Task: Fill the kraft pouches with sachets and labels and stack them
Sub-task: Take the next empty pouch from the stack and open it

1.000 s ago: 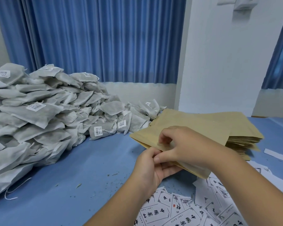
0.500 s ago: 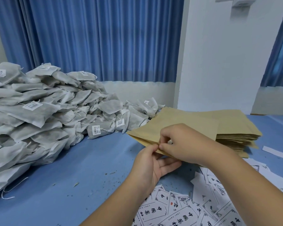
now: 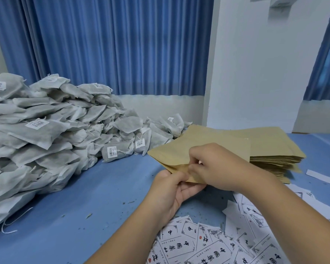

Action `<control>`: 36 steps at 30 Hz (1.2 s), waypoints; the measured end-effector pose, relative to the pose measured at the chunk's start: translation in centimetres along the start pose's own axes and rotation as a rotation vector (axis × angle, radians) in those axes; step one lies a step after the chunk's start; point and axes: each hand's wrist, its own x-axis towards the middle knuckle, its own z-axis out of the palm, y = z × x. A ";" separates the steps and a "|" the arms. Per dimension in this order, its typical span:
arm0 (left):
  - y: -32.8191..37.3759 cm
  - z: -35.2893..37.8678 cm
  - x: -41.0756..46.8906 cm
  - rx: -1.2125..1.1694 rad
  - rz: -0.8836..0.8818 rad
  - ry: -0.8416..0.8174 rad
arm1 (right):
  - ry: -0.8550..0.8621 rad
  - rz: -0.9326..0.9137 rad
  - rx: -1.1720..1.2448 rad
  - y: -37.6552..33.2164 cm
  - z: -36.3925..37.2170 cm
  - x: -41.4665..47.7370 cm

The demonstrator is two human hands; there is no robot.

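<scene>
Left hand [image 3: 170,189]: I'm pinching the pouch [image 3: 202,147] at its mouth.
Right hand [image 3: 219,168]: I'm pinching just beside it.
Tip: I'm rubbing the layers apart gently, not tearing.

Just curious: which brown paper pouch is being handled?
The brown kraft pouch pinched by the left hand and right hand; the rest form the kraft stack behind.

Bare blue worktop [image 3: 80,202] runs open from the near left edge toward the middle. The sachet heap [image 3: 46,141] walls off the left; the kraft pouch stack [image 3: 274,147] fills the right rear, seemingly touching the heap's far end. The held pouch [image 3: 179,155] juts across the centre, and loose labels [image 3: 202,242] cover the near right.
</scene>
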 end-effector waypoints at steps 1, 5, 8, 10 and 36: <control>0.0 0.0 -0.1 -0.001 -0.001 0.003 | 0.024 0.011 0.022 0.2 -0.1 0.0; -0.3 0.3 -0.3 -0.013 -0.013 0.002 | 0.089 0.071 0.143 0.8 -0.9 -0.4; -0.4 0.9 -0.2 -0.001 -0.031 0.099 | 0.115 0.010 0.037 -0.2 -1.1 -0.5; -0.7 1.1 0.0 0.050 -0.011 0.191 | 0.139 -0.071 -0.091 -1.4 -0.8 -0.4; 1.4 -0.6 -0.9 0.107 -0.212 0.348 | 0.314 0.214 -0.184 -2.6 -1.9 -0.3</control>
